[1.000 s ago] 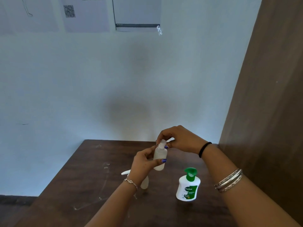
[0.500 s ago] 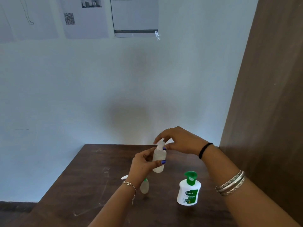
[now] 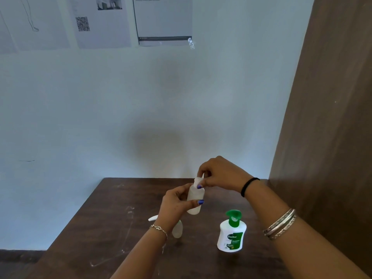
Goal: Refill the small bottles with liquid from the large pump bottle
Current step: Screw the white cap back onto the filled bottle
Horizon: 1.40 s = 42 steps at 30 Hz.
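Over dark scratched wooden table [image 3: 112, 218] by pale wall: left hand [image 3: 175, 202] wrapping small translucent plastic bottle [image 3: 194, 200] w/ fingers closed, right hand [image 3: 219, 174] pinching its white cap [image 3: 198, 180], prob. uncapping; next needing white green-pump soap bottle [image 3: 231, 233] standing nearby.

The left hand [image 3: 175, 202] holds a small translucent bottle [image 3: 194, 200] upright above the dark wooden counter [image 3: 100, 228], and the right hand [image 3: 219, 174] pinches its white cap [image 3: 198, 180] at the top. A white pump bottle with a green head [image 3: 231, 234] stands on the counter, to the right. A second small bottle [image 3: 177, 230] stands behind the left wrist, partly hidden, with a white piece [image 3: 153, 218] just beside it.
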Available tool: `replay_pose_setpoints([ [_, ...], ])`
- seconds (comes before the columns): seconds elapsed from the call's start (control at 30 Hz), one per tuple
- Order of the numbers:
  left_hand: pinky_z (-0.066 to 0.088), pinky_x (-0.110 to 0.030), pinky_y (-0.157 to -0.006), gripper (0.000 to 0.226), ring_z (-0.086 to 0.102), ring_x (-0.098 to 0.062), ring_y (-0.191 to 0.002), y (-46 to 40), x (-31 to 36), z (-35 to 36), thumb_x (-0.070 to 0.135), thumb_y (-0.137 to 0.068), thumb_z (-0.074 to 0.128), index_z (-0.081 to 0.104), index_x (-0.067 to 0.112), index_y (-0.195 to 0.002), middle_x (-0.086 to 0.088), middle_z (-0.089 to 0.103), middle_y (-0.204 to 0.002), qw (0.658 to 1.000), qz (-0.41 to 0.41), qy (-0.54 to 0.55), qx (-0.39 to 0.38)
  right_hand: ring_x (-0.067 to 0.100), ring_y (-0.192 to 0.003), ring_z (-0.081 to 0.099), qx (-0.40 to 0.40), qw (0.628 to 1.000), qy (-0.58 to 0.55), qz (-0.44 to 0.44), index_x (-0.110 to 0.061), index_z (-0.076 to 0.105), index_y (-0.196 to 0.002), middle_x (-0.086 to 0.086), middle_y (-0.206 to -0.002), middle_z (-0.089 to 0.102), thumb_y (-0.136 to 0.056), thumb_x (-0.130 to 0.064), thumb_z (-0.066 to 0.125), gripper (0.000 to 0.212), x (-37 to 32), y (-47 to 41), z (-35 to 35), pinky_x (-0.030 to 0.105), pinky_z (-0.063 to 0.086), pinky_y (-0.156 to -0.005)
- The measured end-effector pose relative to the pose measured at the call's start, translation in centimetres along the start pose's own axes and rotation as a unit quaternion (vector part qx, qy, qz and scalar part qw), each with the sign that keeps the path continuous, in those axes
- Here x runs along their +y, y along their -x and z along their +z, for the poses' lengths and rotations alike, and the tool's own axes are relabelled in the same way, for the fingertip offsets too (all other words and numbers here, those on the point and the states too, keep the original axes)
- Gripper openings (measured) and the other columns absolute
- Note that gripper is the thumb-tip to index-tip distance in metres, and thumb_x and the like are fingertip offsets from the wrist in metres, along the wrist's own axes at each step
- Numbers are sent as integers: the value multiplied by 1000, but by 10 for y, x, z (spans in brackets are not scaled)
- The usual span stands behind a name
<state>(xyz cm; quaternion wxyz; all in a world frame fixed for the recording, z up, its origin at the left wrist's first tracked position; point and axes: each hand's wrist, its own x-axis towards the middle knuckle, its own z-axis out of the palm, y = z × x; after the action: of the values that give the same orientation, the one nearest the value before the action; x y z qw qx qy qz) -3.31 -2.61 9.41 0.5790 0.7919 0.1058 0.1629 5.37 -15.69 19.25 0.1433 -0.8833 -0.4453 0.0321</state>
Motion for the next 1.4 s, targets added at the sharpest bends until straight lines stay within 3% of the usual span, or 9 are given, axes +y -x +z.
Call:
replay_pose_setpoints([
  [0.07, 50, -36, -96, 55, 62, -17, -103, 0, -2, 1, 16, -69, 76, 57, 14, -121, -4, 66, -114, 1000, -2, 2, -2, 14, -64, 52, 30, 997, 62, 35, -13, 62, -74, 2, -69, 58, -84, -54, 57, 43, 0, 0, -1, 25, 44, -65],
  [0.13, 49, -36, -97, 57, 61, -17, -105, 0, -3, 0, 16, -69, 76, 56, 14, -122, -3, 65, -116, 1000, -8, 0, -3, 14, -63, 51, 51, 996, 59, 39, -14, 51, -68, 2, -69, 56, -85, -58, 51, 48, 4, 2, -3, 25, 43, -64],
  [0.23, 48, -39, -98, 57, 61, -19, -105, -1, -3, -1, 17, -69, 77, 57, 13, -122, -5, 66, -116, 1000, -5, -1, -4, 13, -84, 59, -13, 999, -30, -34, -21, 61, -100, -1, -102, 65, -87, -31, 63, 17, 5, 5, -7, 25, 47, -81],
  [0.33, 48, -33, -96, 55, 61, -17, -104, -2, -5, 1, 17, -70, 76, 57, 15, -121, -1, 65, -113, 1000, -5, -20, -7, 14, -94, 60, -41, 998, -27, -50, -21, 66, -112, 0, -110, 66, -86, -16, 64, 26, 4, 2, 0, 22, 46, -84],
  [0.67, 47, -15, -78, 34, 59, -7, -100, -1, -9, 6, 19, -81, 65, 53, 28, -112, 13, 61, -104, 996, -1, -24, -85, 12, -87, 51, -33, 998, 3, -58, -18, 58, -114, 3, -107, 65, -95, -24, 50, 22, 11, -1, 20, 23, 44, -80],
  [0.8, 47, -29, -96, 36, 57, -14, -110, -1, -2, 3, 22, -86, 59, 49, 22, -121, 3, 60, -118, 992, 10, -27, -121, 13, -78, 49, -18, 996, 43, -72, -18, 51, -115, 4, -98, 64, -97, -31, 43, 24, 11, -2, 23, 17, 35, -63],
  [1.0, 48, -24, -95, 31, 59, -5, -107, -1, 8, -4, 15, -88, 55, 49, 34, -112, 10, 61, -114, 983, 25, -10, -184, 14, -68, 46, 20, 992, 91, -89, -18, 49, -84, -4, -72, 50, -94, -42, 41, 28, 15, -2, 24, 20, 32, -56],
  [1.2, 46, -26, -97, 36, 57, -10, -110, -6, 12, 4, 18, -87, 58, 46, 29, -119, 6, 59, -119, 984, 45, -38, -169, 7, -46, 30, 108, 981, 143, -81, -23, 33, -56, -6, -51, 32, -71, -59, -1, 52, 17, 0, 27, 19, 17, -48],
  [1.4, 44, -11, -82, 36, 58, -10, -100, -8, 2, 19, 17, -83, 63, 50, 18, -117, 4, 61, -109, 991, 82, -80, -72, 15, -57, 40, 123, 983, 132, 15, -17, 43, -62, -4, -56, 36, -93, -47, 21, 49, 13, -3, 38, 22, 20, -48],
])
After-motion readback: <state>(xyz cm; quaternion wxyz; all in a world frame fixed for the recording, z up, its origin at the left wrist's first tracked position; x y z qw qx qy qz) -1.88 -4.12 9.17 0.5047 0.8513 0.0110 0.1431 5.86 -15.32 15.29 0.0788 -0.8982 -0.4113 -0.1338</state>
